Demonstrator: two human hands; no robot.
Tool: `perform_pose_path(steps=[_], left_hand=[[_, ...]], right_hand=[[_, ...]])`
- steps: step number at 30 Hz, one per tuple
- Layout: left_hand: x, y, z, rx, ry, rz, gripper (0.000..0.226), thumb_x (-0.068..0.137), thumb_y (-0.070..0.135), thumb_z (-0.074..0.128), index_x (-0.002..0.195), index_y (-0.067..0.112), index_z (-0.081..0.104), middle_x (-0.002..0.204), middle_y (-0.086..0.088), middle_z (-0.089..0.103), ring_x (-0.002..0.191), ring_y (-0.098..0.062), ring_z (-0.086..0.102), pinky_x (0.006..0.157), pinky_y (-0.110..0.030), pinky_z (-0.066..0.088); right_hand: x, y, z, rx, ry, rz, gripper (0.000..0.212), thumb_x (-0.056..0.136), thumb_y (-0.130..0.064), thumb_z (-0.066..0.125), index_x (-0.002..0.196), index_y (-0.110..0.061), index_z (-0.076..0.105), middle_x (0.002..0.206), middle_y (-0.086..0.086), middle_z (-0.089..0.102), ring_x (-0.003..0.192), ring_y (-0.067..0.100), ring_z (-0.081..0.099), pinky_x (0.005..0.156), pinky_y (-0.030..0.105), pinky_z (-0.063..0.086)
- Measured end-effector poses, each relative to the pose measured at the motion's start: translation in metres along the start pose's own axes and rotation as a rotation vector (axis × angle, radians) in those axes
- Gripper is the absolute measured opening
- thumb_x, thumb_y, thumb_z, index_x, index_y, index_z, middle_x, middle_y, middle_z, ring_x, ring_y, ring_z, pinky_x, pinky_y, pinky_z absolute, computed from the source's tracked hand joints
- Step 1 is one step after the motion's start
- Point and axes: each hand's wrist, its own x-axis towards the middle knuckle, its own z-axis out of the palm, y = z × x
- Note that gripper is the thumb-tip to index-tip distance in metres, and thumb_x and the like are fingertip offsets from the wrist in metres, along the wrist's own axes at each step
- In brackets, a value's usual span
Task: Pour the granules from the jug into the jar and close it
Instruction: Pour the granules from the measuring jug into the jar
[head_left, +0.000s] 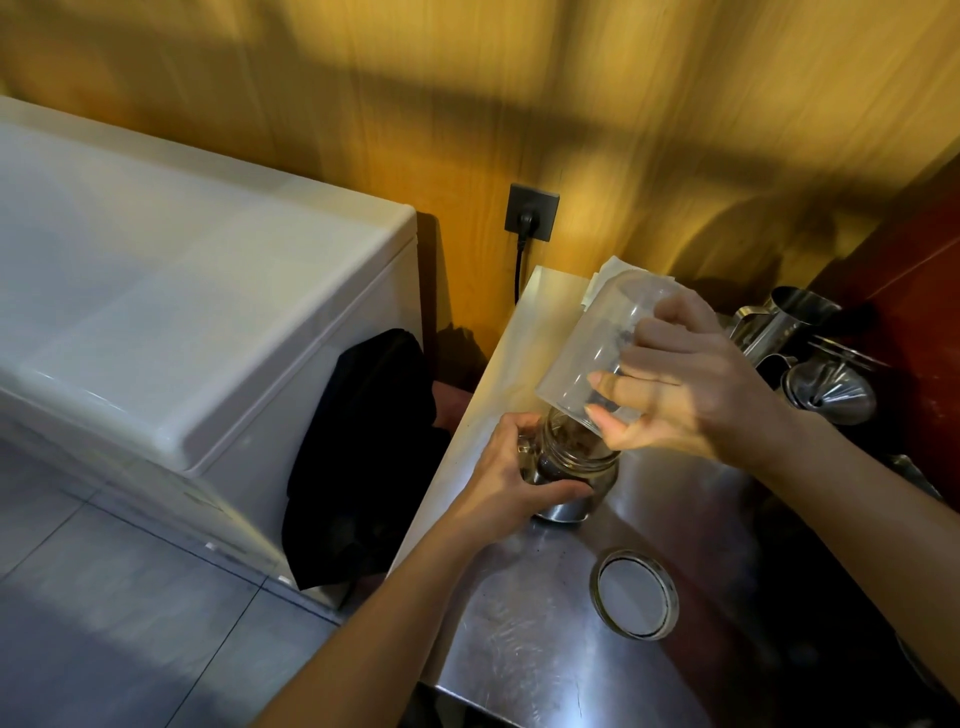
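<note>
Nearest the camera: both forearms, reaching in from the near edge of the steel tabletop (519, 649). Just beyond them the jar's lid (635, 592) lies flat near the near edge, ring and light centre facing up, apart from both hands.

Left hand (511, 480): grip closed around the body of the jar (574, 470), steadying it. The jar stands upright close to the tabletop's left edge, mouth open, with dark granules visible inside at the neck.

Right hand (685, 379): grip closed around the clear jug (597, 348), fingers wrapped over its side. The jug is tipped steeply, its base raised toward the far edge and its rim down directly over the jar mouth, touching or nearly touching; I cannot tell which. A few dark specks remain on the jug's inside wall; otherwise it appears nearly empty.

Step in hand, as judged: the end of the pour.

Next move calls for: righting the jug and setting it on a bare part of the tabletop, then fetching the lid with the freed right hand while the left holds the jar steady, seating it level on the threads and turning it.

Far right corner: steel pitchers (795, 317) and a metal funnel (836, 389), not involved.
</note>
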Motion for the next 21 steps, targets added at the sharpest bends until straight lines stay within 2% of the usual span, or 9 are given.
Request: perform_pose_path(steps=[8, 13, 17, 21], left_hand=[[0.0, 0.0, -0.001, 0.003, 0.012, 0.002, 0.073, 0.057, 0.042, 0.082, 0.116, 0.03, 0.041, 0.119, -0.002, 0.056, 0.115, -0.02, 0.054, 0.101, -0.047, 0.045], [0.0, 0.0, -0.002, 0.012, 0.005, 0.007, 0.073, 0.062, 0.034, 0.084, 0.121, 0.026, 0.04, 0.12, -0.002, 0.054, 0.116, -0.02, 0.052, 0.104, -0.045, 0.043], [0.0, 0.0, -0.002, 0.01, -0.003, -0.001, 0.075, 0.066, 0.029, 0.085, 0.125, 0.025, 0.039, 0.125, -0.003, 0.053, 0.119, -0.02, 0.051, 0.106, -0.043, 0.043], [0.0, 0.0, -0.002, 0.001, 0.003, 0.012, 0.068, 0.066, 0.029, 0.085, 0.117, 0.031, 0.039, 0.122, -0.005, 0.056, 0.116, -0.021, 0.053, 0.103, -0.043, 0.045]], right_hand=[[-0.003, -0.001, -0.003, 0.044, -0.017, -0.008, 0.022, 0.085, -0.023, 0.067, 0.074, -0.003, 0.068, 0.056, 0.006, 0.06, 0.052, 0.024, 0.053, 0.061, 0.04, 0.045], [-0.004, -0.001, -0.006, 0.042, -0.036, -0.018, 0.024, 0.085, -0.021, 0.066, 0.072, -0.002, 0.071, 0.056, 0.005, 0.057, 0.053, 0.024, 0.051, 0.062, 0.039, 0.041], [-0.004, 0.001, -0.014, 0.045, -0.036, -0.025, 0.026, 0.091, -0.019, 0.06, 0.076, -0.002, 0.072, 0.055, 0.006, 0.054, 0.059, 0.02, 0.043, 0.061, 0.038, 0.04], [-0.007, -0.006, -0.016, 0.031, -0.05, -0.041, 0.019, 0.087, -0.02, 0.066, 0.077, -0.005, 0.074, 0.056, 0.003, 0.058, 0.053, 0.023, 0.051, 0.061, 0.038, 0.046]])
